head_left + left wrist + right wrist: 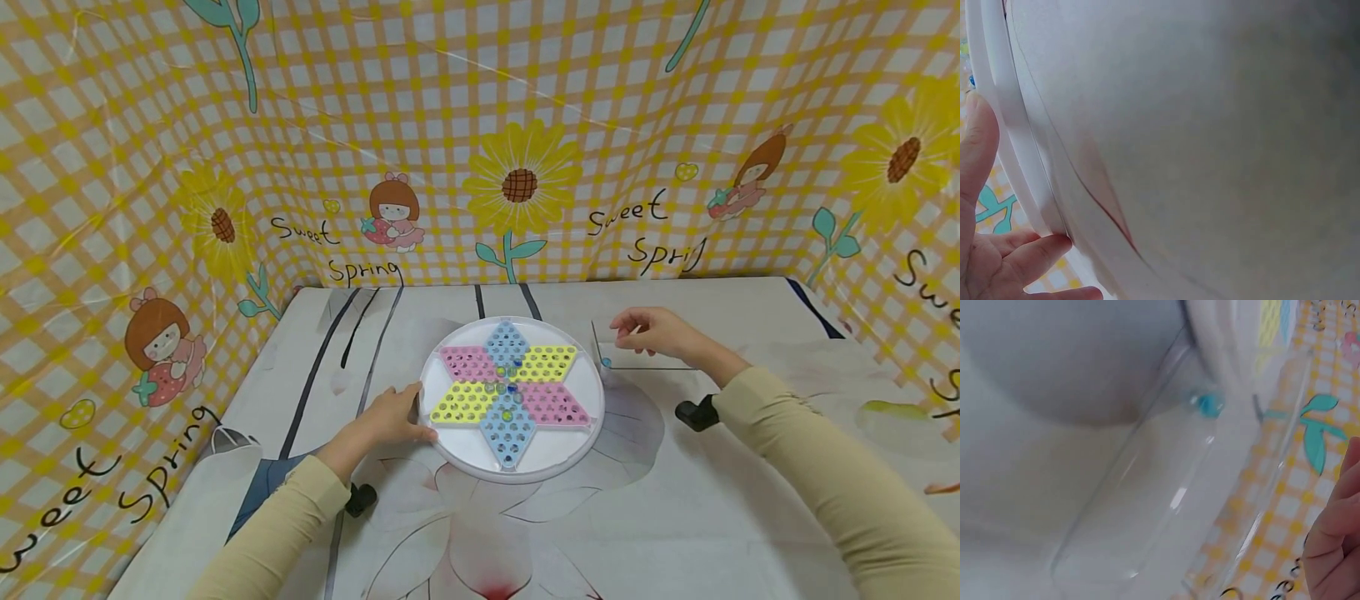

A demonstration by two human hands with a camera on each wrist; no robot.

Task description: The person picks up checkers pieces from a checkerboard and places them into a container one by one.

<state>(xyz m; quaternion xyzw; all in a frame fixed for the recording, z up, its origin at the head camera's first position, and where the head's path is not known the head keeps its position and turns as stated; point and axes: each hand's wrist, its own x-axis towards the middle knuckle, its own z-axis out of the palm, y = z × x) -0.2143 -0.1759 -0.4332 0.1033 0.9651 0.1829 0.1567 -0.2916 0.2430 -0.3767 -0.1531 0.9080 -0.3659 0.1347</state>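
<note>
The yellow-checked cloth (435, 100) reads "Sweet" and "Spring" in black script across the back. "Spring" repeats at left; "Swe" shows at right.

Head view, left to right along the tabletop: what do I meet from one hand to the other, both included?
Left hand → white round game board → blue marble → right hand.

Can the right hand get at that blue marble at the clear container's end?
Probably yes: the right hand is near, and nothing opaque covers the blue marble, though I can't tell if the clear container has a lid.
</note>
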